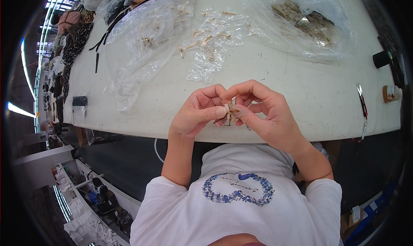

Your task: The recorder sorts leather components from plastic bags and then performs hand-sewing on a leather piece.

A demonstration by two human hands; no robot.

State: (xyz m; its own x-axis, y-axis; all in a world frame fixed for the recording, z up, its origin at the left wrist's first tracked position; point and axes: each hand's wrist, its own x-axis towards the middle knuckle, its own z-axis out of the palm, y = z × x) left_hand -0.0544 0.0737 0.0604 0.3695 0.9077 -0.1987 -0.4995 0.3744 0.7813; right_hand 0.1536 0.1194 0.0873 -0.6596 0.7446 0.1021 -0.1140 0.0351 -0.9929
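My left hand (200,113) and my right hand (262,113) meet near the table's front edge, both with fingers pinched on a small beige sheer item (231,110) with a gold-coloured piece on it and thin dark strands hanging below. Fingertips hide much of its shape. Beyond them, small gold-coloured pieces in clear little bags (206,39) lie on the white table (301,87), beside a large crumpled plastic bag (146,35) holding similar pieces.
At the back right lies another plastic bag (305,24) of beige items. Scissors (360,100), a dark cylinder (382,59) and a small container (391,93) are along the right. A dark object (79,100) and piled dark materials (71,48) are on the left.
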